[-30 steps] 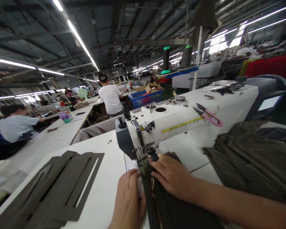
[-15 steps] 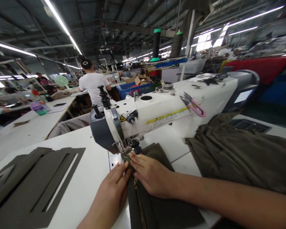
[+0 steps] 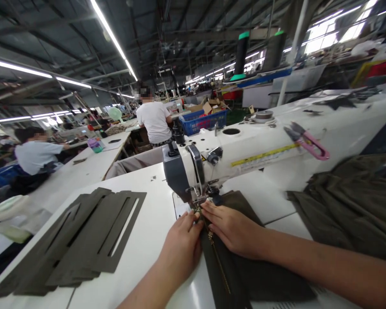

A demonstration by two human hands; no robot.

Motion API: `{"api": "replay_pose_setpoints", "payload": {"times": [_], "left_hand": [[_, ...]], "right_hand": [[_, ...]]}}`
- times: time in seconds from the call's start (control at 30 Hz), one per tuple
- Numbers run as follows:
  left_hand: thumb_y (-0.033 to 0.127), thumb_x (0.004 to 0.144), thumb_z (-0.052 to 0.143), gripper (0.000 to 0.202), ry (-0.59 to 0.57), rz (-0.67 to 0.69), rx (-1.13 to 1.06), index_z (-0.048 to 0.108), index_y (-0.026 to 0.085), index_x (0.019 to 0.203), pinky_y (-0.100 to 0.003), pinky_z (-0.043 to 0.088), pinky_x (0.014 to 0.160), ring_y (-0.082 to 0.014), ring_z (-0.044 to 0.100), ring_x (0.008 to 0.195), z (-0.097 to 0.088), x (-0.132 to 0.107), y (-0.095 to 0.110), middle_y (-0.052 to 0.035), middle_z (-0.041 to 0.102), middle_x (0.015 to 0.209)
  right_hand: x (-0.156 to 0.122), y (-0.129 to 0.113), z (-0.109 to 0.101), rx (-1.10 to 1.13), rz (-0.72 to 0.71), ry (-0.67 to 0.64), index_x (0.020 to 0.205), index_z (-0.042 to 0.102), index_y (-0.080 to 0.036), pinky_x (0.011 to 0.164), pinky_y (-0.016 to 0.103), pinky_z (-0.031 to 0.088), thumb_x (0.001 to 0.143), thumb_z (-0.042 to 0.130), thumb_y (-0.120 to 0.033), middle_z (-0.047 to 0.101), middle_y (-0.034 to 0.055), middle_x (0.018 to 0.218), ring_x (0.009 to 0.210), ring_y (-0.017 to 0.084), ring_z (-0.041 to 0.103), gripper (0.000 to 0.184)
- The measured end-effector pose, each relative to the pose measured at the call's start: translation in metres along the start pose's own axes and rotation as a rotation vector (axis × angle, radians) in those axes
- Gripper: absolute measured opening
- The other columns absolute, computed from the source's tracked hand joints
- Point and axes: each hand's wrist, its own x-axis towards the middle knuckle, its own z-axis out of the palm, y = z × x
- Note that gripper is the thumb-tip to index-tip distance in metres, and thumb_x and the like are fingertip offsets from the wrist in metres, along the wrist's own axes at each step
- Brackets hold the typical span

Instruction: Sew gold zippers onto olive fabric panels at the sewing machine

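The left hand (image 3: 182,244) and right hand (image 3: 231,227) sit side by side on an olive fabric panel (image 3: 263,274), which lies on the white tabletop (image 3: 148,189) and runs up under the presser foot (image 3: 197,201) of an industrial sewing machine (image 3: 254,161). A metal zipper (image 3: 217,262) runs along the panel between the hands. The right hand lies open, fingers spread flat on the cloth beside the zipper. The left hand curves against the zipper's other side; its fingertips are mostly hidden, so it may be pinching the edge, but I cannot tell. The cloth looks light and limp, likely to slide and ripple, while the zipper looks stiffer, so flat pressure close to the zipper seems the surest hold. Cut olive pieces (image 3: 83,231) lie left of the machine, bunched olive cloth (image 3: 350,206) lies right, and pink-handled thread snips (image 3: 309,143) rest on the machine arm.
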Motion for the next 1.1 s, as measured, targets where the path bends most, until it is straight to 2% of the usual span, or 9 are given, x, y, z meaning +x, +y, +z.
{"api": "replay_pose_setpoints", "payload": {"times": [0.13,0.23,0.4,0.5,0.6,0.73,0.87,0.97,1.1], "left_hand": [[0.004,0.069,0.04,0.037,0.014,-0.018,-0.022,0.058,0.012,0.1,-0.044,0.049,0.091,-0.0257,0.054,0.106,-0.001,0.002,0.0,-0.0133,0.059,0.107],[0.004,0.068,0.041,0.042,0.002,-0.014,-0.002,0.056,0.013,0.107,-0.045,0.046,0.093,-0.0246,0.053,0.108,-0.002,0.001,0.001,-0.0123,0.058,0.11],[0.008,0.078,0.043,0.032,0.01,0.031,0.067,0.059,0.016,0.104,-0.047,0.047,0.092,-0.0239,0.058,0.101,-0.004,-0.008,0.011,-0.0112,0.062,0.107],[0.009,0.081,0.043,0.031,0.033,0.043,0.053,0.059,0.016,0.105,-0.044,0.05,0.089,-0.0234,0.059,0.101,-0.005,-0.016,0.019,-0.0108,0.063,0.108],[0.009,0.082,0.042,0.03,0.061,0.031,0.02,0.059,0.015,0.106,-0.042,0.05,0.09,-0.023,0.058,0.103,-0.005,-0.023,0.026,-0.0104,0.063,0.107],[0.009,0.085,0.041,0.028,0.085,0.013,0.008,0.059,0.012,0.106,-0.04,0.05,0.091,-0.0224,0.058,0.103,-0.003,-0.026,0.029,-0.0115,0.063,0.109],[0.009,0.087,0.038,0.028,0.1,0.023,0.028,0.059,0.011,0.105,-0.04,0.051,0.09,-0.0224,0.059,0.102,-0.001,-0.025,0.03,-0.012,0.063,0.108],[0.009,0.087,0.037,0.027,0.118,0.057,0.061,0.06,0.01,0.103,-0.04,0.052,0.087,-0.0236,0.06,0.101,-0.001,-0.024,0.031,-0.0126,0.064,0.107],[0.008,0.087,0.037,0.027,0.115,0.086,0.08,0.06,0.01,0.102,-0.039,0.053,0.086,-0.0243,0.06,0.1,-0.001,-0.023,0.032,-0.0126,0.064,0.105]], "right_hand": [[0.001,0.004,-0.007,0.057,-0.02,0.002,0.116,0.054,-0.001,0.096,0.04,0.043,0.09,0.03,-0.016,0.055,0.0193,0.118,0.113,0.025,0.049,0.038],[-0.002,0.001,-0.012,0.097,-0.025,0.012,0.116,0.053,-0.004,0.098,0.042,0.04,0.089,0.043,-0.021,0.052,0.0183,0.121,0.114,0.027,0.046,0.033],[-0.004,-0.008,-0.014,0.123,0.078,0.034,0.079,0.058,-0.011,0.082,0.038,0.046,0.082,0.055,-0.012,0.06,0.01,0.091,0.087,0.022,0.053,0.005],[-0.01,-0.021,-0.024,0.003,0.086,0.017,0.081,0.059,-0.009,0.074,0.039,0.047,0.085,0.048,-0.009,0.059,0.0103,0.084,0.081,0.022,0.052,0.011],[-0.025,-0.043,-0.04,0.052,0.039,0.026,0.094,0.062,-0.009,0.082,0.041,0.046,0.087,0.048,-0.019,0.06,0.0133,0.097,0.091,0.024,0.053,0.019],[-0.047,-0.07,-0.046,-0.016,-0.091,-0.039,0.118,0.054,0.002,0.094,0.038,0.043,0.082,0.055,-0.038,0.052,0.0227,0.121,0.112,0.031,0.048,0.054],[-0.052,-0.077,-0.02,-0.158,-0.071,0.201,0.102,0.065,0.001,0.091,0.034,0.047,0.086,0.039,-0.018,0.06,0.0197,0.11,0.104,0.027,0.055,0.036],[-0.05,-0.075,-0.005,-0.15,-0.047,0.391,0.087,0.069,-0.005,0.084,0.029,0.051,0.091,0.026,-0.011,0.067,0.0138,0.096,0.092,0.022,0.061,0.044],[-0.047,-0.074,-0.003,-0.135,-0.066,0.424,0.083,0.069,-0.007,0.082,0.026,0.052,0.094,0.022,-0.011,0.068,0.0116,0.092,0.089,0.019,0.062,0.049]]}}
